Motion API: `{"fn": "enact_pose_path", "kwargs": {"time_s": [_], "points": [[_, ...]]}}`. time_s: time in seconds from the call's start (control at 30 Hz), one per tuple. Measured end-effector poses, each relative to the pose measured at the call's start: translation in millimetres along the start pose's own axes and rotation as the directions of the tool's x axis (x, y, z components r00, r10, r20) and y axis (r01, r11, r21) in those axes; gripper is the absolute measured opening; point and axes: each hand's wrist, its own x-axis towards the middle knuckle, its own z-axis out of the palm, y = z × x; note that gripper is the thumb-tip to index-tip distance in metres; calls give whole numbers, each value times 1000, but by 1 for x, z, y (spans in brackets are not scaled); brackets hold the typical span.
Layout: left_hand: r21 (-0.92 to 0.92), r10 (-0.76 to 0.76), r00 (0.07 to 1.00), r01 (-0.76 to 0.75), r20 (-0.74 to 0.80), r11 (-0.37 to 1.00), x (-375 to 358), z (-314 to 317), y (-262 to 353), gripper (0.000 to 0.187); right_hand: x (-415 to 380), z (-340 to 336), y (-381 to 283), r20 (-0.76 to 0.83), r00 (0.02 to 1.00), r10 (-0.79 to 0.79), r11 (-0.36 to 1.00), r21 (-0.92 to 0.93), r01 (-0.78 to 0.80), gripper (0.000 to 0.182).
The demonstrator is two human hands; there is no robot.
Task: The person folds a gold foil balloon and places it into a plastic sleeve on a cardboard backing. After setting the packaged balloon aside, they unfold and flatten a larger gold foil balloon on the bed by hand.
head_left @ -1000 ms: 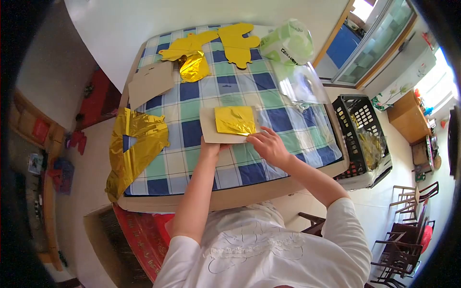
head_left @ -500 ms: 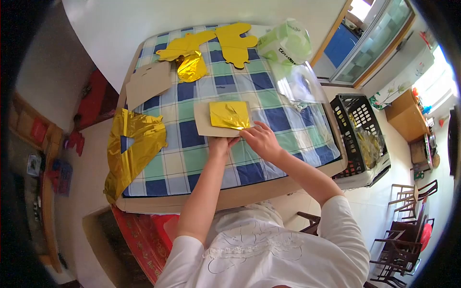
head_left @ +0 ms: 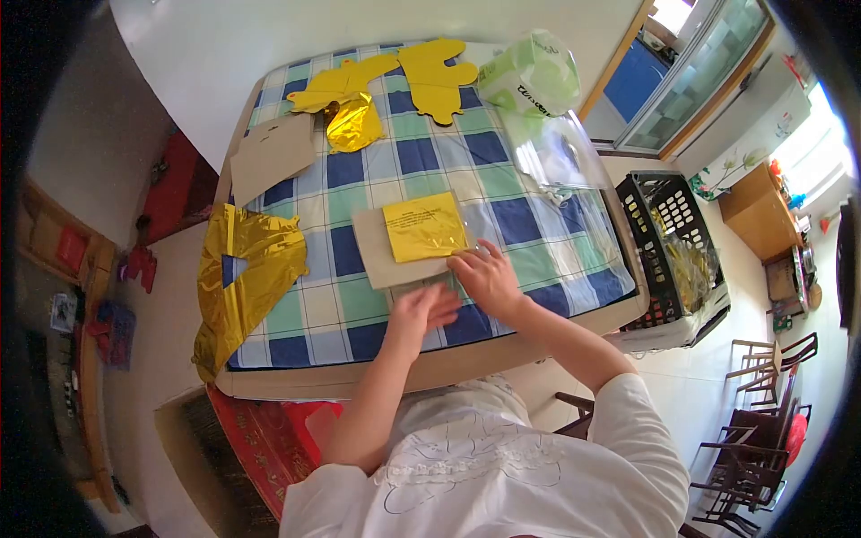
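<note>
A square of folded gold foil (head_left: pixel 424 228) with small dark print lies on a piece of brown cardboard (head_left: pixel 373 255). Clear plastic seems to cover both, like a flat packet. At its lower right corner, my right hand (head_left: pixel 487 280) pinches the edge. My left hand (head_left: pixel 423 312) is just below the packet's near edge, apart from it, slightly blurred, fingers extended and holding nothing. A large gold foil piece (head_left: pixel 256 278) drapes over the bed's left edge. Farther back are yellow cut-out shapes (head_left: pixel 438 79), a small gold foil piece (head_left: pixel 355 124) and another cardboard sheet (head_left: pixel 273 154).
The work lies on a checked bed cover (head_left: pixel 345 309). At the back right stand a green-and-white plastic package (head_left: pixel 534 76) and clear plastic sleeves (head_left: pixel 556 154). A black crate (head_left: pixel 668 251) with bagged items is beside the bed on the right.
My left hand has come out from under the packet and drawn back toward me. The packet has tilted and shifted slightly nearer, and print now shows on the foil. My right hand stays at its corner.
</note>
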Motion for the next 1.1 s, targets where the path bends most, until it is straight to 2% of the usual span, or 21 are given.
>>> {"fn": "enact_pose_path", "kwargs": {"time_s": [0.07, 0.1, 0.13, 0.17, 0.27, 0.37, 0.53, 0.63, 0.73, 0.83, 0.93, 1.03, 1.1], "points": [[331, 46, 996, -67, 72, 941, -29, -5, -11, 28, -9, 0, -3, -15, 1000, 0, 1000, -4, 0, 21], [532, 263, 959, -278, 105, 800, -40, -5, -16, 28, -14, 1, -3, -22, 1000, 2, 1000, -5, -2, 23], [692, 450, 873, -442, 186, 571, -50, -4, -20, 28, -20, 2, -5, -29, 1000, 3, 1000, -6, -3, 24], [791, 591, 746, -545, 308, 277, -54, -3, -22, 29, -23, 2, -6, -37, 999, 11, 1000, 28, -10, 25], [851, 581, 675, -522, 455, -59, -45, -4, -29, 38, -27, -4, -10, -51, 998, 25, 995, 99, -20, 26], [881, 538, 722, -463, 435, -92, -38, -1, -36, 45, -21, -18, -20, -34, 999, 19, 993, 117, -15, 23], [875, 495, 734, -467, 466, -132, -35, -5, -35, 51, -10, -9, -22, 15, 1000, 25, 993, 111, -27, 16], [870, 483, 735, -474, 475, -134, -35, -7, -33, 51, -4, -5, -22, 77, 993, 84, 994, 64, -89, 14], [872, 460, 750, -473, 475, -129, -34, -7, -30, 51, 2, 6, -18, -12, 983, 184, 976, 119, -181, 14], [872, 459, 751, -472, 474, -129, -34, -9, -28, 50, 5, 8, -18, -51, 977, 209, 966, 165, -198, 14], [875, 433, 765, -460, 477, -150, -37, -12, -23, 47, -2, 6, -25, 39, 962, 271, 951, 141, -274, 14], [868, 436, 755, -468, 490, -164, -49, -15, -12, 41, -21, -6, -38, 166, 949, 268, 941, 165, -295, 12], [853, 468, 729, -507, 500, -123, -53, -21, -11, 35, -33, -13, -44, 122, 976, 180, 955, 217, -203, 16]]}}
